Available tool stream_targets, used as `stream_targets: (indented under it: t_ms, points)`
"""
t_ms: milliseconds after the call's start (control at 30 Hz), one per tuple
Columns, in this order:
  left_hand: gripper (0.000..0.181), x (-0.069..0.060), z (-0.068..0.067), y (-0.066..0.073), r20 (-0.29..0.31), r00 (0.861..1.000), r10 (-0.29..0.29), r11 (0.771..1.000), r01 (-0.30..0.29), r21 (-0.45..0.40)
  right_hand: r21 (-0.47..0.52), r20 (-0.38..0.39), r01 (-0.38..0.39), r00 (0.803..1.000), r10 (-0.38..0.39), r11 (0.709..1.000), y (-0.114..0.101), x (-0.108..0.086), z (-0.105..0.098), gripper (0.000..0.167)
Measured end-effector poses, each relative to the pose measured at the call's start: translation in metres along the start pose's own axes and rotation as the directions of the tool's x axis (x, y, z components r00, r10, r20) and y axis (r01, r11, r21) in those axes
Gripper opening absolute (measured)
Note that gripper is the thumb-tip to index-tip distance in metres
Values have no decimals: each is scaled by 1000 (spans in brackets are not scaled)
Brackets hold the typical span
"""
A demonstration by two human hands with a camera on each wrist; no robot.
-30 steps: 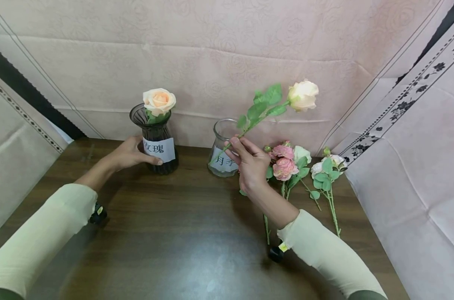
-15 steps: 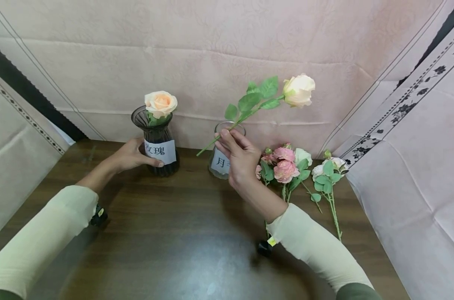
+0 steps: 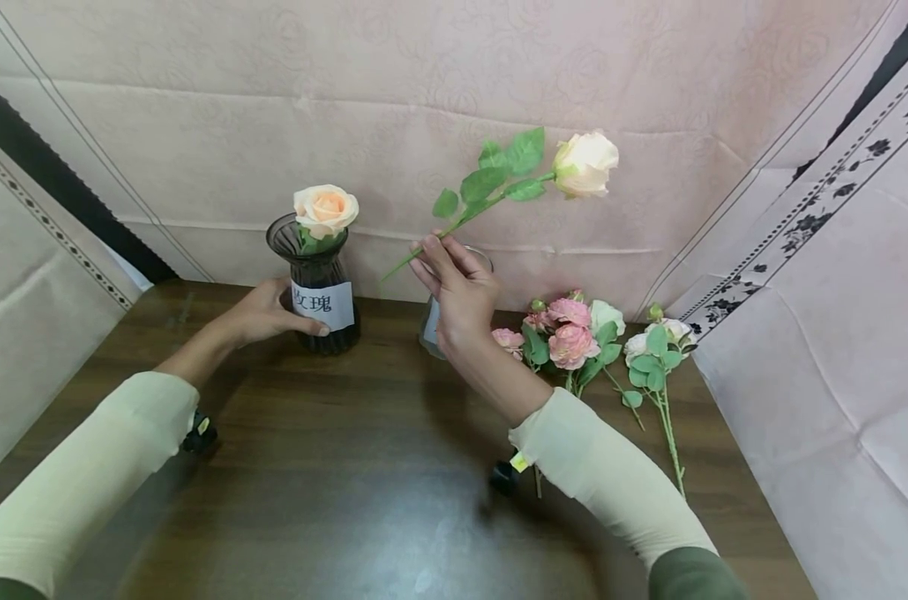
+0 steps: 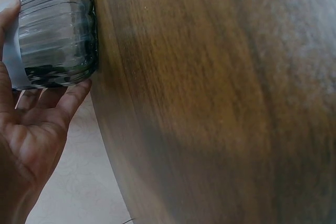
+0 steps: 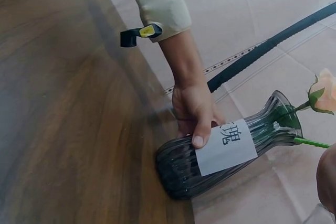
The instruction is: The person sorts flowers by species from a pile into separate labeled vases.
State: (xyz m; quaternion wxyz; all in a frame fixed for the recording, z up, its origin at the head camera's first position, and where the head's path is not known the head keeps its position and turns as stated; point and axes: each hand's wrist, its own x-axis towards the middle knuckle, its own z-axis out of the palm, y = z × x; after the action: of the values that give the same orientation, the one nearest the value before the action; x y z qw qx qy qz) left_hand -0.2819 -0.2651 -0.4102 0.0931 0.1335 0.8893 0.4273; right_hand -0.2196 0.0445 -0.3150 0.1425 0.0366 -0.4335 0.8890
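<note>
Around the lower part of a dark ribbed glass vase (image 3: 315,268), my left hand (image 3: 262,315) is curled, its thumb on the white paper label (image 3: 326,306). A peach rose (image 3: 325,210) stands in that vase. In the left wrist view the fingers (image 4: 76,98) wrap the base of the vase (image 4: 60,40). My right hand (image 3: 463,293) pinches the stem of a cream rose (image 3: 585,164) held in the air, bloom to the upper right. The stem's cut end points lower left, towards the dark vase. In the right wrist view the green stem (image 5: 312,142) appears near the vase mouth.
A clear glass vase (image 3: 428,329) stands behind my right hand, mostly hidden. To its right lie pink flowers (image 3: 571,343), a white bloom (image 3: 606,317) and a white-flowered stem (image 3: 658,350) on the brown wooden table (image 3: 334,483). A pale cloth (image 3: 394,158) hangs behind.
My right hand has moved left and slightly up with the cream rose, passing in front of the clear vase and nearing the dark one. My left hand stays on the dark vase.
</note>
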Motion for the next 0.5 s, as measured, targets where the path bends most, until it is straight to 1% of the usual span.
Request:
stream_targets:
  t_ms: [100, 167, 267, 333, 500]
  points:
    - [78, 0, 0, 1, 2, 1000, 2, 1000, -2, 0, 10, -2, 9, 1000, -9, 1000, 2, 4, 7, 26]
    - [78, 0, -1, 1, 1, 1000, 2, 1000, -2, 1, -1, 8, 16, 1000, -16, 1000, 2, 6, 11, 34]
    - [78, 0, -1, 1, -1, 1000, -1, 1000, 1, 4, -12, 13, 16, 1000, -16, 1000, 2, 8, 19, 40]
    - [79, 0, -2, 0, -1, 1000, -1, 1000, 1, 3, -9, 8, 13, 1000, -13, 1000, 3, 9, 24, 41]
    - [79, 1, -2, -1, 2, 1000, 4, 1000, -4, 0, 32, -24, -1, 1000, 2, 999, 4, 14, 37, 37]
